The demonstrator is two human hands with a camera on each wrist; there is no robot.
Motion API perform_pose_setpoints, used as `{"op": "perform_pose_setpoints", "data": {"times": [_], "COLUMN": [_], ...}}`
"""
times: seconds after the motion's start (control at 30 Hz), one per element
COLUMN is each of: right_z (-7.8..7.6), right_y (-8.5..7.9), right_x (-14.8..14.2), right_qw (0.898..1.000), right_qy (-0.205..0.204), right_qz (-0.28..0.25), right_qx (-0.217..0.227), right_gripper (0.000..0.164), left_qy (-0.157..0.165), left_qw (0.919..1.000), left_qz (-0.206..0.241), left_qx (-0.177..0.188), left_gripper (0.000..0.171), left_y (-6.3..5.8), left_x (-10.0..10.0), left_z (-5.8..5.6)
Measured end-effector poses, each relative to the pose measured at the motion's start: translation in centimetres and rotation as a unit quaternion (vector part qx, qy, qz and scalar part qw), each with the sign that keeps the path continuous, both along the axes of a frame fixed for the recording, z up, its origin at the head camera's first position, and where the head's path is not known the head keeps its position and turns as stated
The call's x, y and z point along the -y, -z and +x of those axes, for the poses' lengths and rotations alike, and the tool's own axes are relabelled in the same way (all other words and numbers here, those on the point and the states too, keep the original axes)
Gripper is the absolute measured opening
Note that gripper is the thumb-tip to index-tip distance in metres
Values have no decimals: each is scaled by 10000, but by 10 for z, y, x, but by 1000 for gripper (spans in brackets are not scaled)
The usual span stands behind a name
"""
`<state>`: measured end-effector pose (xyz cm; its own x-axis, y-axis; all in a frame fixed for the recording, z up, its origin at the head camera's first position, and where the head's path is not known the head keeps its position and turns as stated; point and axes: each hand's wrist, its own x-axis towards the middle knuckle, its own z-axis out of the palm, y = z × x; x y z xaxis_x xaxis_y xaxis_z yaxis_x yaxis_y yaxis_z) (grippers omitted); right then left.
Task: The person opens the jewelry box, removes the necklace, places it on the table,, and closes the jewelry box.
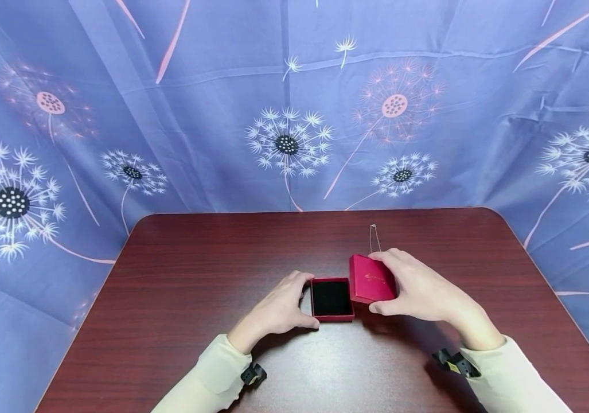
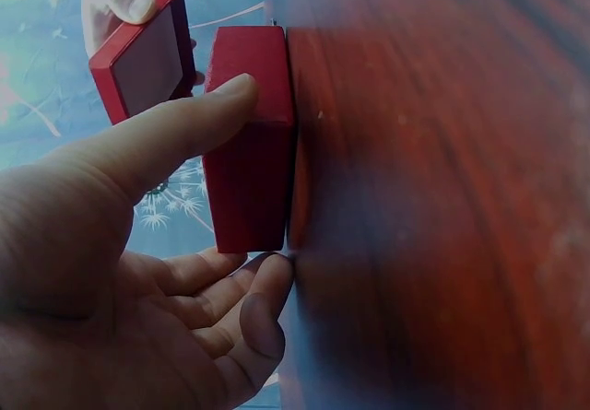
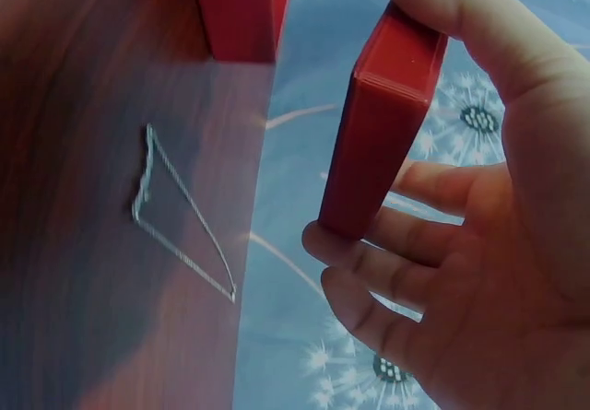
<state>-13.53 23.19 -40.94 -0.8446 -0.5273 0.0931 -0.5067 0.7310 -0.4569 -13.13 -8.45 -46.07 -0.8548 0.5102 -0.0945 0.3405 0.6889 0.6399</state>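
Observation:
A small red jewelry box base (image 1: 332,318) with a black padded inside sits on the table, its top uncovered. My left hand (image 1: 283,307) grips it from the left, thumb on the near wall (image 2: 247,180) and fingers at the far side. Up off the table, just right of the base, my right hand (image 1: 423,287) holds the red box lid (image 1: 369,280) tilted, pinched between thumb and fingers. Its pale inner face (image 2: 152,64) shows in the left wrist view. Behind the lid lies a thin silver chain necklace (image 3: 184,257), partly hidden in the head view.
The dark reddish wood table (image 1: 196,252) has rounded far corners. Beyond its far edge hangs a blue cloth (image 1: 211,115) with dandelion prints. Both forearms wear pale sleeves (image 1: 217,367) with small black devices (image 1: 254,375) at the wrists.

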Motion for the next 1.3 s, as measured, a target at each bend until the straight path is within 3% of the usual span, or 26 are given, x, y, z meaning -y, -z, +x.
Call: {"op": "perform_pose_setpoints", "data": {"times": [0.53, 1.3], "right_z": [-3, -4], "right_y": [11, 21], "right_x": [43, 67], "right_qw": [9991, 9953], "right_qy": [-212, -495], "right_qz": [264, 558], "right_qx": [-255, -613], "right_gripper": [89, 95], "left_qy": [14, -2], "left_qw": [9999, 10000], "left_qz": [93, 55], "left_qx": [-61, -48], "left_gripper": [89, 90], "left_y": [0, 0], "left_x": [0, -1], "left_z": [0, -1]}}
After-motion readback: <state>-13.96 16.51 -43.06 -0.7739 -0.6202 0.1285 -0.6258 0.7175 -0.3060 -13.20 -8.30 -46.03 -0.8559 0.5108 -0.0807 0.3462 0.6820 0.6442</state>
